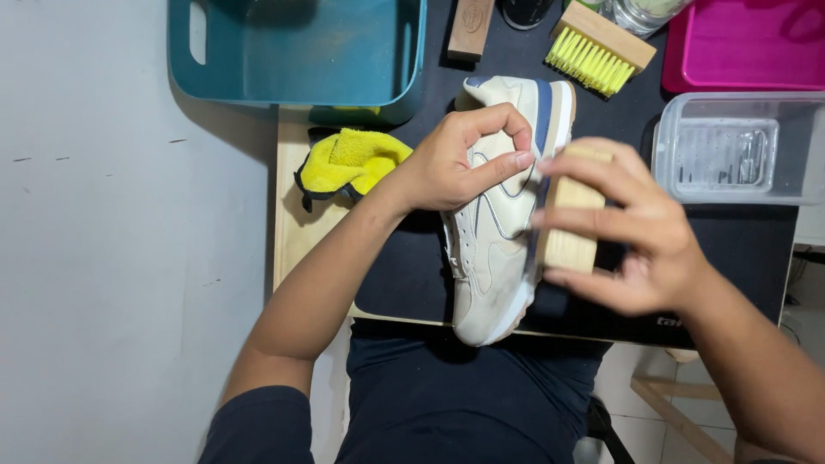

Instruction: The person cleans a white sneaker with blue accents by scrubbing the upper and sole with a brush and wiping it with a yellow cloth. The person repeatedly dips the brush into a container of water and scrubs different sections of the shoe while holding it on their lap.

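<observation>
Hands meet over a cream sneaker (pixel 491 249) that lies on its side on the black mat (pixel 412 266) covering the tabletop (pixel 292 223), its toe pointing toward the person's lap and its blue-trimmed heel pointing away. The left hand (pixel 455 163) comes in from the lower left with the forearm angled up across the mat; its fingers curl over the upper near the heel, thumb and forefinger pinched on the side panel, pinning the shoe down. The right hand (pixel 636 228) reaches in from the lower right, wrist bent, fingers spread and wrapped around a pale wooden brush (pixel 571 215) pressed against the sole's edge. Just beside the left wrist lies a yellow cloth (pixel 352 163). Farther back stand a teal bin (pixel 301 51), a yellow-bristled brush (pixel 597 47), a clear plastic tub (pixel 730 146) and a pink tray (pixel 748 43).
</observation>
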